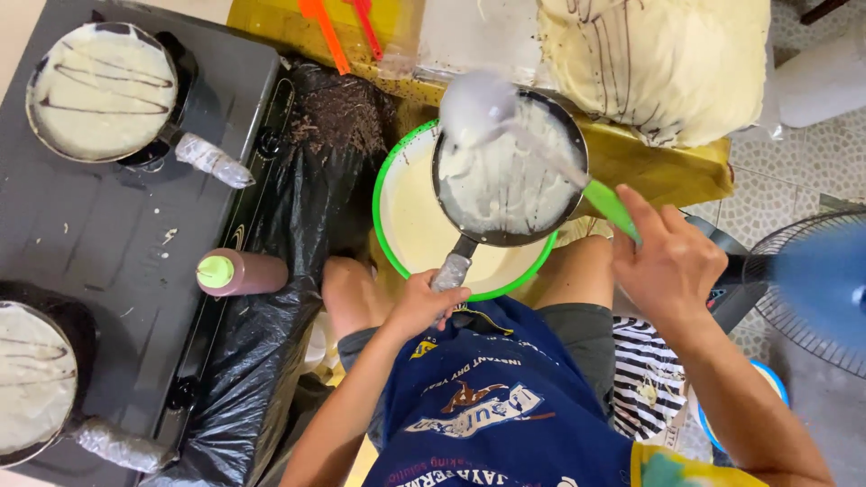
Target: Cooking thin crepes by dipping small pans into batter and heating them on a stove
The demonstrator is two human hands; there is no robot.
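Two hands share the work: your left hand (422,305) is closed around the wrapped handle of the small pan (508,171), and your right hand (669,266) pinches the green handle of the ladle (478,106). The pan is held over the green-rimmed batter bowl (410,216), handle pointing near, long axis running near to far. The ladle slants far-left, with its cup above the pan's far rim. Tilt the pan past the bowl's edge and batter could spill onto your apron (492,397).
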